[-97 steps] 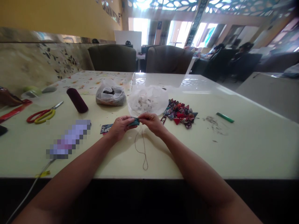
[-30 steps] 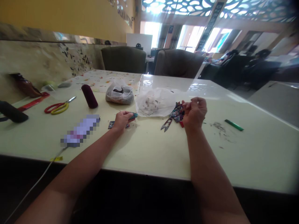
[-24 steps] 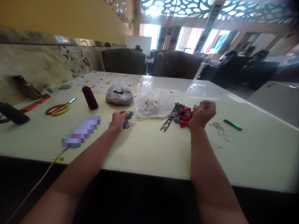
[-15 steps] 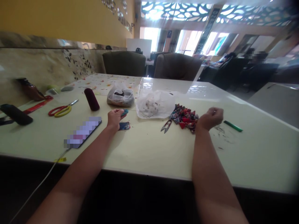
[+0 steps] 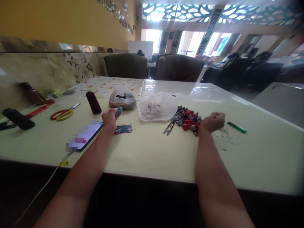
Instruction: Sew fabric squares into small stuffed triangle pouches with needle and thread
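One teal cloth [image 5: 118, 110], pinched by the left hand [image 5: 109, 118]. Right hand [image 5: 212, 121], toward the table's [image 5: 152, 158] right edge: grip unclear. Wall lettering [image 5: 124, 23] illegible.

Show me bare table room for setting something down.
Bare: nearer than the thread snips, between the forearms; also right of the slim green object. Crowded: left, with scissors, maroon thread cone and phone; also beside the right hand, at the fabric triangles.

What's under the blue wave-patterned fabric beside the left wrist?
Only a thin reddish edge shows below the blue wave-patterned fabric, along its near side. The fabric covers the rest, so what else lies beneath can't be told.
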### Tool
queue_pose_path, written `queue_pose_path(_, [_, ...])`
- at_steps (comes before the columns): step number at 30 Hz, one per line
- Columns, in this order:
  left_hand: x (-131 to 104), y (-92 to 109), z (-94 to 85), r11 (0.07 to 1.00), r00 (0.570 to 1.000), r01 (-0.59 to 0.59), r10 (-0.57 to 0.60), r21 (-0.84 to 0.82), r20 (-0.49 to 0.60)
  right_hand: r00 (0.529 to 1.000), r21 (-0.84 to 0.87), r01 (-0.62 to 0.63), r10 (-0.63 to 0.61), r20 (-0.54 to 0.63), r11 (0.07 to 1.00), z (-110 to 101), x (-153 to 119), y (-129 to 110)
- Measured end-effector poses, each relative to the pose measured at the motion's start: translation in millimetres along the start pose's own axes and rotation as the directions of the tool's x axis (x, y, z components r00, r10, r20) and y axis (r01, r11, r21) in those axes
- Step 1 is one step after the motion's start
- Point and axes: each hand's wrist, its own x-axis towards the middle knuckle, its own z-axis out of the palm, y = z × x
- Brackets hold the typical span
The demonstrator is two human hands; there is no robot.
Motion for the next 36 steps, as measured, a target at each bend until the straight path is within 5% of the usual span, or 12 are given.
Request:
queue_pose_path(5, [-26, -12, 6.4, 0.985, 0.946, 0.163, -0.172, 0.054, 0.274, 0.954, 0.148, -0.015, -0.030, 0.298, 0.989, 16, -26, -21])
queue_pose_path(7, [-42, -16, 9.4, 0.967, 0.899, 0.195, -0.243, 0.163, 0.365, 0.784, 0.350, -0.094, -0.147, 0.603, 0.932, 19, -53, -35])
queue_pose_path(9, [-56, -20, 11.7, 0.946, 0.862, 0.191, -0.289, 0.262, 0.417, 0.516, 0.441, -0.246, -0.269, 0.814, 0.863, 17, -85, -49])
queue_pose_path(10, [-61, -20, 12.7, 0.937, 0.845, 0.180, -0.303, 0.299, 0.441, 0.372, 0.451, -0.288, -0.336, 0.866, 0.845, 14, -101, -55])
queue_pose_path(12, [-70, -21, 14.3, 0.925, 0.809, 0.149, -0.318, 0.350, 0.494, 0.165, 0.440, -0.308, -0.408, 0.898, 0.844, 7, -129, -65])
queue_pose_path(15, [-77, -20, 16.0, 0.922, 0.763, 0.097, -0.311, 0.375, 0.567, 0.027, 0.428, -0.300, -0.441, 0.897, 0.853, -2, -152, -72])
queue_pose_path(20, [-80, -19, 16.9, 0.921, 0.750, 0.107, -0.321, 0.374, 0.578, 0.019, 0.437, -0.360, -0.461, 0.887, 0.824, -5, -162, -72])
queue_pose_path(26, [-78, -18, 16.0, 0.909, 0.778, 0.158, -0.354, 0.384, 0.518, 0.152, 0.469, -0.303, -0.444, 0.883, 0.829, -2, -167, -72])
queue_pose_path(30, [-78, -19, 15.3, 0.913, 0.802, 0.085, -0.300, 0.399, 0.517, 0.240, 0.559, -0.130, -0.522, 0.819, 0.819, -8, -164, -76])
queue_pose_path(36, [-78, -20, 14.9, 0.920, 0.803, 0.025, -0.251, 0.390, 0.541, 0.293, 0.616, 0.076, -0.608, 0.738, 0.784, -17, -161, -84])
